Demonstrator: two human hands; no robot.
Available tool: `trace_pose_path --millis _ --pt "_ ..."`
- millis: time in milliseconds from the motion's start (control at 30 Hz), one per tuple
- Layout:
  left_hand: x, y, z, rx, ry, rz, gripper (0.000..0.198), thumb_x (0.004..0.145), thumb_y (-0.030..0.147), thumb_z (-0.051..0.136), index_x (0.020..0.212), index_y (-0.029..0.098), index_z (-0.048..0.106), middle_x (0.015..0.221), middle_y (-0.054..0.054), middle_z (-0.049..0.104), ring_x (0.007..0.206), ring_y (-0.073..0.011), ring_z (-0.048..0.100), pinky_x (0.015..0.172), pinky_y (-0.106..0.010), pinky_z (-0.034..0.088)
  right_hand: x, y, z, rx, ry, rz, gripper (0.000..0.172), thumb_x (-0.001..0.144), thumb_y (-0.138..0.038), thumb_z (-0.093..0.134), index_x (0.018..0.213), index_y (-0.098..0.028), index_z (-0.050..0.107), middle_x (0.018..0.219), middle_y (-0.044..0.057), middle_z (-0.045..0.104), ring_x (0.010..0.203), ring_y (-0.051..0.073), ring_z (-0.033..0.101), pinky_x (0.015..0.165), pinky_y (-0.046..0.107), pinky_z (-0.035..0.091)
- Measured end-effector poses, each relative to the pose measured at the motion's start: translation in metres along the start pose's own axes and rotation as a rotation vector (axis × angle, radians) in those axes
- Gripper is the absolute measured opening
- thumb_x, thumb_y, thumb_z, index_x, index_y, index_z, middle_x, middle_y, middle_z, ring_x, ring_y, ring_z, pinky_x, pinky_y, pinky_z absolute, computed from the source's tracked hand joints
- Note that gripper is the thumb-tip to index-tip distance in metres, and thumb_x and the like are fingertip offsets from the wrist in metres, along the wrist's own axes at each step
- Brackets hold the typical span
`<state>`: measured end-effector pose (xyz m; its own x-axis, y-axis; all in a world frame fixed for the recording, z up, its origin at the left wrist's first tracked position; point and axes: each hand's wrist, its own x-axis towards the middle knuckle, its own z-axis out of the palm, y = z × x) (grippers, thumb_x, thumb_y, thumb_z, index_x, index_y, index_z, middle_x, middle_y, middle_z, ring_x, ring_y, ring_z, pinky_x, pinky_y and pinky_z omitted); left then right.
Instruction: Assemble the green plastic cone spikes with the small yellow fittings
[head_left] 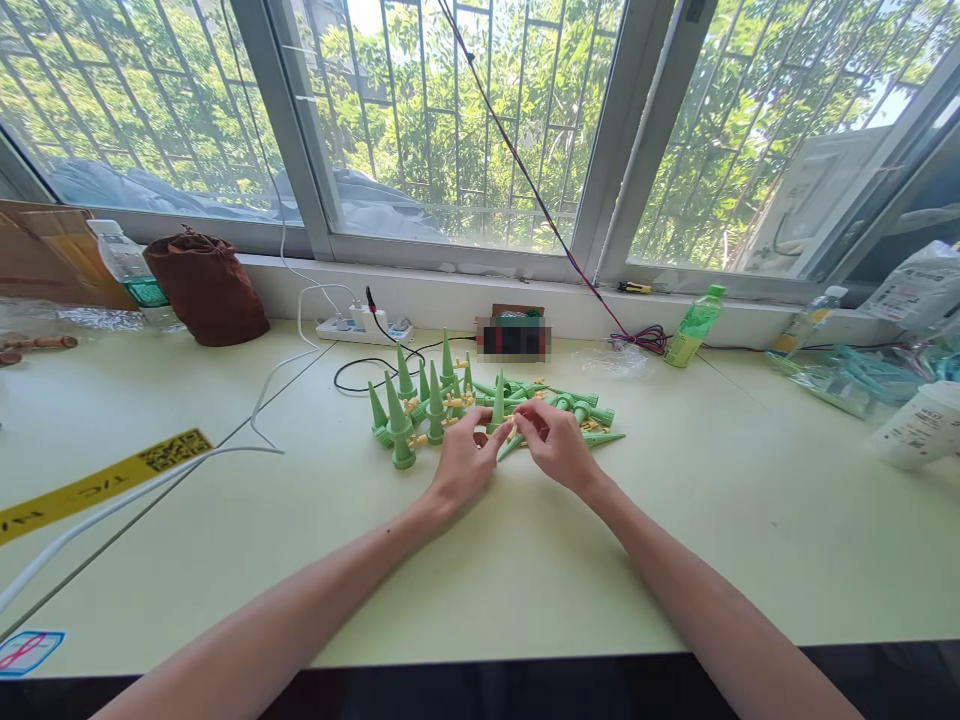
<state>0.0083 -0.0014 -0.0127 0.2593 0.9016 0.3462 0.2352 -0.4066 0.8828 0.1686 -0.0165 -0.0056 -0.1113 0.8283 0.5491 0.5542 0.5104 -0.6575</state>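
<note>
A green plant watering spike points upward between my two hands, just above or on the table. My left hand is closed around its lower part. On its right side, my right hand pinches a small yellow valve against the spike; the fingertips partly hide it. Several spikes with yellow valves, among them a front green spike, stand upright left of my left hand. Behind and right of my right hand lies a pile of loose green spikes mixed with small yellow parts.
A power strip with cables sits at the back by the window. A white cable runs across the left side of the table. A brown pouch stands back left; a green bottle and white cup are on the right.
</note>
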Motion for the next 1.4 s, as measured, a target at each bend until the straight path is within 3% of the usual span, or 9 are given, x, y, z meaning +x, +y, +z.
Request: trace_pose_path --millis 167,700,967,1400 --pt "0.000 0.001 0.000 -0.033 0.006 -0.021 0.040 0.081 0.056 0.059 0.091 0.017 0.059 0.090 -0.006 0.067 0.047 -0.0095 0.054 0.040 -0.022 0.039 0.000 0.004 -0.002 0.010 -0.026 -0.044 0.016 0.091 -0.030 0.051 0.092 -0.018 0.062 0.079 0.005 0.065 0.065 0.015 0.058 0.055 0.025 0.044" --pt "0.000 -0.002 0.000 -0.049 -0.046 -0.028 0.033 0.079 0.049 0.063 0.089 0.018 0.056 0.084 -0.002 0.064 0.046 -0.0084 0.053 0.040 -0.022 0.041 0.000 0.014 0.000 0.071 -0.047 0.017 0.015 0.087 -0.025 0.053 0.075 -0.020 0.059 0.063 0.001 0.060 0.055 0.015 0.051 0.054 0.027 0.040" --pt "0.000 -0.003 0.000 -0.019 -0.039 0.017 0.030 0.080 0.045 0.063 0.090 0.018 0.056 0.096 -0.003 0.061 0.048 -0.0063 0.051 0.043 -0.021 0.043 0.001 0.010 0.000 0.033 -0.012 0.041 0.027 0.089 -0.035 0.052 0.068 -0.019 0.054 0.053 -0.003 0.048 0.048 0.012 0.037 0.048 0.025 0.029" --pt "-0.001 -0.001 0.000 -0.026 -0.031 0.037 0.027 0.080 0.042 0.064 0.092 0.019 0.057 0.097 -0.002 0.059 0.048 -0.0051 0.049 0.041 -0.020 0.041 0.000 0.007 0.004 -0.085 0.010 0.045 0.039 0.095 -0.036 0.041 0.060 -0.021 0.038 0.051 -0.002 0.043 0.047 0.012 0.033 0.049 0.027 0.025"
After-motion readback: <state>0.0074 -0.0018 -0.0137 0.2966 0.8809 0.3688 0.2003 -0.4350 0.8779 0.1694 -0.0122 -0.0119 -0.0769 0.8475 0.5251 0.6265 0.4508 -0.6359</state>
